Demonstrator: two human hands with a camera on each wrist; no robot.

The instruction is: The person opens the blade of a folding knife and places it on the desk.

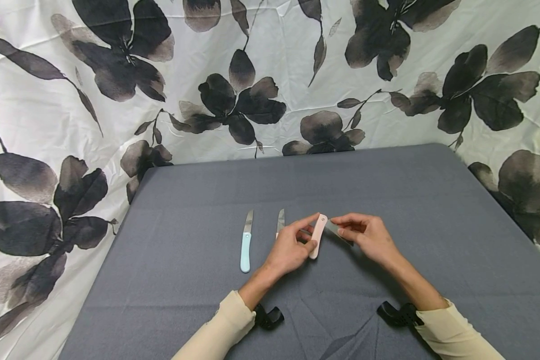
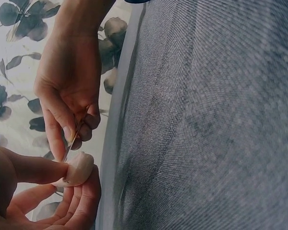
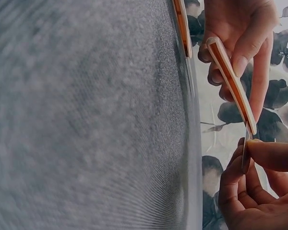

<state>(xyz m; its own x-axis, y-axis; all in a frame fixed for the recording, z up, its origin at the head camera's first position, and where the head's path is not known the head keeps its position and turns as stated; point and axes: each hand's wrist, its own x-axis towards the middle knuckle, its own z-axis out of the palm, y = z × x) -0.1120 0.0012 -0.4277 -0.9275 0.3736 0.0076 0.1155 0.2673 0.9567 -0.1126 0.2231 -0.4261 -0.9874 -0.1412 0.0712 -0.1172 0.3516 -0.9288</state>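
Observation:
A folding knife with a pale pink handle [image 1: 318, 236] is held up between the two hands, over the table. My left hand [image 1: 292, 250] grips the handle between thumb and fingers. With thumb and fingertips, my right hand [image 1: 371, 240] pinches the knife's blade [image 3: 246, 160], which is swung partly out from the handle. The long slot in the handle shows in the right wrist view. To the left lies an unfolded knife with a light blue handle [image 1: 245, 252]. Another unfolded knife [image 1: 281, 220] lies beside the left hand, which hides most of its handle.
A grey cloth [image 1: 198, 320] covers the table, with creases near the front. Behind it hangs a white curtain [image 1: 261, 45] with dark flowers. Black devices are worn at the left wrist [image 1: 270, 318] and the right wrist [image 1: 398, 315].

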